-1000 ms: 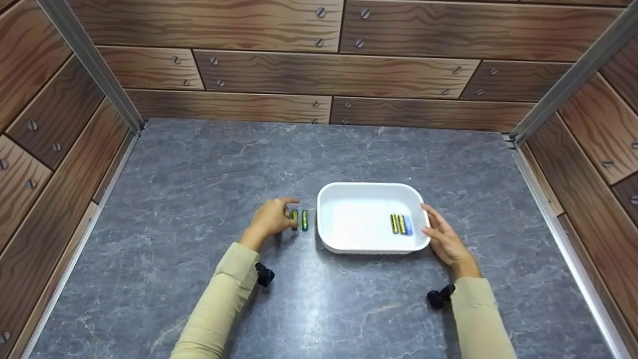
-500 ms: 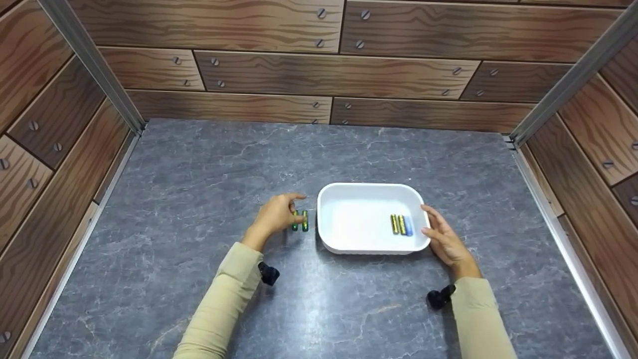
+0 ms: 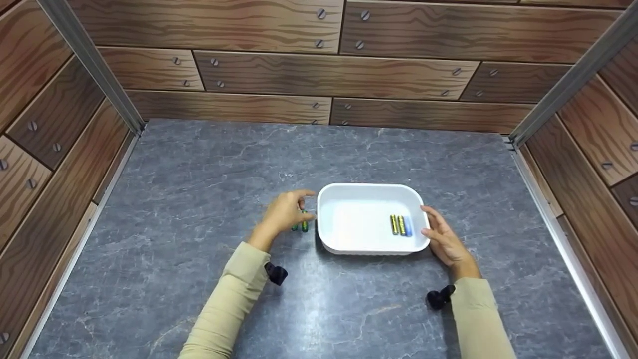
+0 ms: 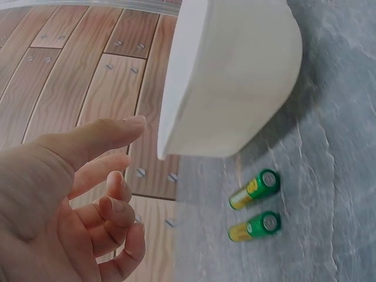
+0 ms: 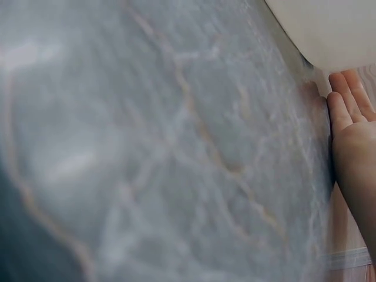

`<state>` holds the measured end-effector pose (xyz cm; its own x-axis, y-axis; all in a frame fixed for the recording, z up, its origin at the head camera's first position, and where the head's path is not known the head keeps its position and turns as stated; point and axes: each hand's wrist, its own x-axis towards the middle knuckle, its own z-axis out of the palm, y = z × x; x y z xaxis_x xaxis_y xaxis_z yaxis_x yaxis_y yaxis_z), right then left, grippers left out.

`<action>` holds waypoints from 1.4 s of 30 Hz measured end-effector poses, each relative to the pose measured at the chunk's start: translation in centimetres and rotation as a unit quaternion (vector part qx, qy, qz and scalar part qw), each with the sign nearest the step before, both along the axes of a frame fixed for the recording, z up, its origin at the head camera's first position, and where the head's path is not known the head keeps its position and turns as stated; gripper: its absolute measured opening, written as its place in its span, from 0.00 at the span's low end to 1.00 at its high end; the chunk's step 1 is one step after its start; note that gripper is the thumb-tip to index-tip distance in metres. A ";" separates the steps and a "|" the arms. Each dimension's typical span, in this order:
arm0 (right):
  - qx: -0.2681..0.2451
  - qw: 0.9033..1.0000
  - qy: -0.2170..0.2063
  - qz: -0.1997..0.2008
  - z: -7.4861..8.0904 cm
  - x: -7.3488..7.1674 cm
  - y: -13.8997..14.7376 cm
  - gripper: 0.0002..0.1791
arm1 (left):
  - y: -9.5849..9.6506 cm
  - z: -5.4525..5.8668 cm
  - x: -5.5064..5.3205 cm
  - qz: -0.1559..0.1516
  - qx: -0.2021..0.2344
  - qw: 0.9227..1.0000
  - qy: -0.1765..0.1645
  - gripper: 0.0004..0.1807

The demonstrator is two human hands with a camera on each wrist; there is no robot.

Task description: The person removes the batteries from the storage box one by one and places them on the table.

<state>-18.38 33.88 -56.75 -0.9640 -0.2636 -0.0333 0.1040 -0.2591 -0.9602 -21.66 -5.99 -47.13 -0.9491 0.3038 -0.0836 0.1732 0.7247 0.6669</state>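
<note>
A white rectangular tub (image 3: 366, 244) stands on the grey tabletop. Inside, near its right end, lie two yellow-and-dark batteries (image 3: 398, 225) beside a pale blue thing (image 3: 408, 226), too blurred to name. My left hand (image 3: 285, 212) hovers at the tub's left end, thumb and index finger spread, the other fingers loosely bent; nothing is in it. Under it, partly hidden in the head view, two green-and-yellow batteries (image 4: 255, 189) lie side by side on the table. My right hand (image 3: 447, 244) touches the tub's right end with thumb and fingertips; its fingers look straight in the right wrist view.
Wood-patterned panels (image 3: 259, 72) wall the table at the back and both sides, with metal posts (image 3: 568, 75) in the corners. Grey marbled tabletop (image 3: 224, 159) extends around the tub. A small black camera (image 3: 438, 298) sits at each wrist.
My left hand has shifted right, over the two loose batteries and up to the tub's left rim. Both batteries have stayed in place. The right hand and tub have not visibly moved.
</note>
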 end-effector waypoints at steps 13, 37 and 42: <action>-0.002 1.000 0.003 0.009 -0.1 -0.1 0.0 0.29 | 2.3 0.5 0.1 -0.032 0.027 0.999 0.031 0.27; -0.021 0.999 0.022 0.034 -0.2 -0.1 0.3 0.28 | 8.2 0.7 1.1 -0.086 0.021 0.996 0.029 0.27; -0.026 0.999 0.022 0.036 -0.1 -0.1 0.2 0.27 | 9.6 0.3 1.1 -0.090 0.019 0.995 0.030 0.27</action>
<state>-18.48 34.10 -56.86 -0.9430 -0.3317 0.0250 0.0810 -0.3021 -0.9498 -20.59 3.57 -46.86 -0.8817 0.4716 -0.0149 0.3381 0.6533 0.6774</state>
